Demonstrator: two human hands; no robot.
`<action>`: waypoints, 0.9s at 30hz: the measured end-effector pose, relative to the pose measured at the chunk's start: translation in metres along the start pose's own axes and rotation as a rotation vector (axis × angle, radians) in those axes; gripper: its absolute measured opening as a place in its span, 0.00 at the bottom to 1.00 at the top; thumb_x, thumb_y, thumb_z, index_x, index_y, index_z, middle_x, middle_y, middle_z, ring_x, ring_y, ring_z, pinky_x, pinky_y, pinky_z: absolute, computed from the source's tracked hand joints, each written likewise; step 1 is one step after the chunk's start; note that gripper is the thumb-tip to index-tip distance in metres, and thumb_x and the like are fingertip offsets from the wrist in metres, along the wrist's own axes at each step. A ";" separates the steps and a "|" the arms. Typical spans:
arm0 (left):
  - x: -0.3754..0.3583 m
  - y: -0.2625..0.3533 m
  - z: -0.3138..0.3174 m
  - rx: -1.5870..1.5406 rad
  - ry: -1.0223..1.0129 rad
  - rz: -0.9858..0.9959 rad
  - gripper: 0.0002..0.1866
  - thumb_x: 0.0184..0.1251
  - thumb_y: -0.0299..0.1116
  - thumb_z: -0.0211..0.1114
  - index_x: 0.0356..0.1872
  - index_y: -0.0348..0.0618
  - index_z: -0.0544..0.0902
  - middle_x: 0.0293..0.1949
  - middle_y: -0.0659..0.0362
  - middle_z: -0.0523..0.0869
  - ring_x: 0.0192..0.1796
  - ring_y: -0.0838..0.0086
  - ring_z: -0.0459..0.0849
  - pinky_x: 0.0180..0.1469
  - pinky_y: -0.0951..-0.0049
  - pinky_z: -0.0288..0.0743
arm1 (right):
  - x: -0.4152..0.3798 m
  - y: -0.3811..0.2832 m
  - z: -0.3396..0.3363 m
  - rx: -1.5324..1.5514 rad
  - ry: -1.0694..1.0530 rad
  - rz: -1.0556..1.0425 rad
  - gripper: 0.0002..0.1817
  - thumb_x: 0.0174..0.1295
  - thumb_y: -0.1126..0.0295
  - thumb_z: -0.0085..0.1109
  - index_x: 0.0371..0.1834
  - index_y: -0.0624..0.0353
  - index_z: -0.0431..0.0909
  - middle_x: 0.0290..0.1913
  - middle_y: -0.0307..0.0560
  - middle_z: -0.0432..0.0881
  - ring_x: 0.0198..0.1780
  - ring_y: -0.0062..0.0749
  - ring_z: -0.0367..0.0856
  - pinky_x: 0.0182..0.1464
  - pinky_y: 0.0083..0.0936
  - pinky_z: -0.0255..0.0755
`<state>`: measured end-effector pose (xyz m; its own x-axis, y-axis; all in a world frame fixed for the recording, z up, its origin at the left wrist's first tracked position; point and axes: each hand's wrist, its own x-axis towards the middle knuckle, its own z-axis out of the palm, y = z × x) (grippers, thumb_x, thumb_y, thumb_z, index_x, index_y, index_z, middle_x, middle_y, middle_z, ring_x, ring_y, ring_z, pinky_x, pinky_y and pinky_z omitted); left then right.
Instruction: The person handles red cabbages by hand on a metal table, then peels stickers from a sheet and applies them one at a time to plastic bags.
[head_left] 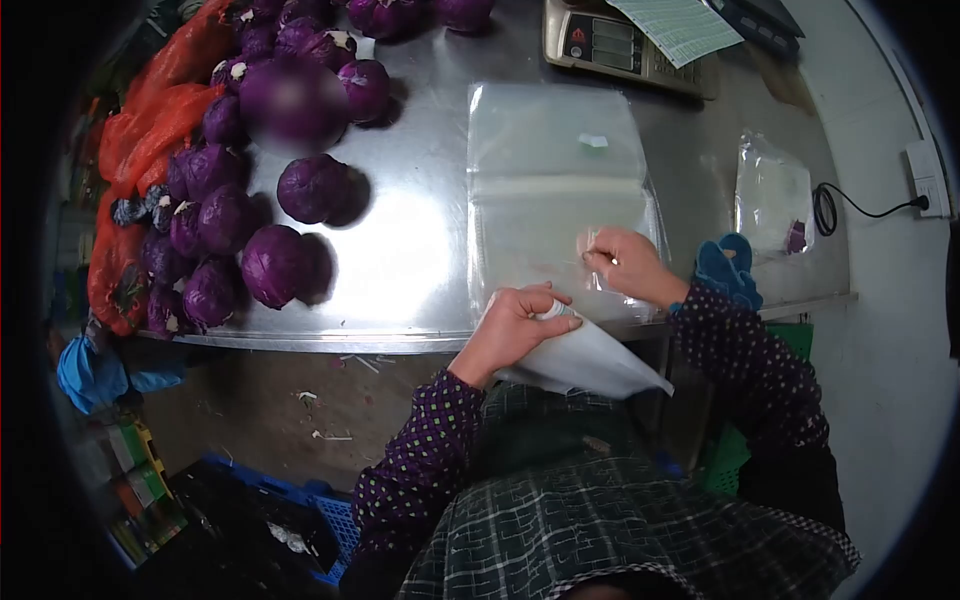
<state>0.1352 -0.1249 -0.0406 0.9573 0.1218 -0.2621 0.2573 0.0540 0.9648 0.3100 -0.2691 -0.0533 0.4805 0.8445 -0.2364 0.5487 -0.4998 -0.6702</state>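
Note:
My left hand (515, 328) is closed round a white sheet (600, 362) that hangs over the table's front edge, its thumb on top and one pointed end to the right. Just above the stacked clear plastic bags (540, 140), my right hand (632, 264) is pinched. A tiny pale bit shows at its fingertips, too small to name. On the upper part of the bags lies a small whitish piece (593, 141). Red cabbages (314, 189) are heaped to the left, several set apart from the pile.
Red net sacking (165, 130) lies behind the cabbages at the left edge. A scale (620, 45) with a printed paper (680, 28) stands at the back. On the right are a blue cloth-like item (728, 268), another clear bag (772, 195) and a plugged-in black cable (868, 210).

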 end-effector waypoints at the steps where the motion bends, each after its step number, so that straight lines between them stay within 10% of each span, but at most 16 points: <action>1: 0.000 -0.005 0.000 -0.002 -0.002 0.000 0.23 0.55 0.28 0.73 0.16 0.32 0.65 0.39 0.54 0.87 0.48 0.75 0.81 0.65 0.68 0.66 | 0.002 0.001 -0.001 -0.001 0.000 0.002 0.06 0.59 0.68 0.56 0.32 0.58 0.79 0.33 0.48 0.78 0.40 0.47 0.77 0.41 0.39 0.69; 5: 0.012 -0.038 -0.011 0.064 0.091 0.040 0.19 0.56 0.27 0.72 0.16 0.32 0.69 0.42 0.55 0.87 0.55 0.70 0.79 0.68 0.65 0.62 | 0.019 0.019 -0.002 -0.134 0.089 -0.124 0.07 0.61 0.69 0.54 0.30 0.59 0.79 0.29 0.48 0.81 0.33 0.40 0.81 0.36 0.33 0.72; 7: 0.009 -0.036 -0.009 0.088 0.168 -0.044 0.08 0.56 0.28 0.72 0.25 0.34 0.84 0.45 0.55 0.87 0.63 0.64 0.74 0.69 0.66 0.59 | 0.050 0.003 -0.077 0.166 0.342 0.180 0.10 0.64 0.67 0.55 0.36 0.63 0.81 0.32 0.47 0.83 0.36 0.30 0.80 0.40 0.26 0.73; 11: 0.008 -0.024 -0.009 0.111 0.167 -0.025 0.11 0.54 0.30 0.75 0.37 0.37 0.87 0.44 0.55 0.87 0.62 0.67 0.74 0.67 0.68 0.61 | 0.009 -0.027 -0.044 0.074 0.074 -0.071 0.09 0.60 0.69 0.60 0.38 0.64 0.81 0.35 0.46 0.82 0.33 0.26 0.80 0.39 0.24 0.75; 13: 0.002 -0.021 -0.009 0.031 0.135 -0.041 0.12 0.53 0.29 0.75 0.39 0.38 0.87 0.39 0.57 0.88 0.54 0.74 0.78 0.61 0.73 0.67 | -0.003 -0.046 -0.010 0.179 -0.048 -0.139 0.10 0.57 0.69 0.63 0.39 0.63 0.81 0.35 0.46 0.82 0.32 0.26 0.81 0.38 0.25 0.76; 14: 0.001 -0.020 -0.007 0.011 0.169 -0.016 0.08 0.52 0.28 0.75 0.31 0.36 0.86 0.26 0.64 0.84 0.35 0.83 0.77 0.41 0.78 0.72 | -0.012 -0.052 0.008 0.312 -0.075 -0.093 0.10 0.56 0.69 0.64 0.38 0.63 0.81 0.35 0.47 0.82 0.33 0.27 0.82 0.37 0.25 0.76; 17: -0.003 -0.007 -0.004 0.321 0.260 -0.031 0.13 0.50 0.29 0.76 0.19 0.35 0.79 0.17 0.68 0.72 0.24 0.86 0.64 0.25 0.77 0.61 | -0.022 -0.059 0.011 0.222 0.006 -0.123 0.09 0.53 0.70 0.66 0.35 0.62 0.82 0.34 0.48 0.81 0.32 0.30 0.82 0.35 0.26 0.75; 27: -0.003 -0.007 0.010 0.067 0.275 0.005 0.20 0.49 0.36 0.76 0.18 0.31 0.75 0.15 0.59 0.72 0.22 0.80 0.66 0.27 0.70 0.63 | -0.030 -0.035 -0.019 0.454 0.054 0.073 0.07 0.50 0.69 0.65 0.29 0.61 0.82 0.29 0.48 0.84 0.27 0.37 0.82 0.33 0.30 0.74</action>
<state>0.1322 -0.1353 -0.0464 0.8892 0.3868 -0.2443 0.2697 -0.0118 0.9629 0.2888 -0.2808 -0.0094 0.5487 0.7928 -0.2653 0.1627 -0.4126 -0.8963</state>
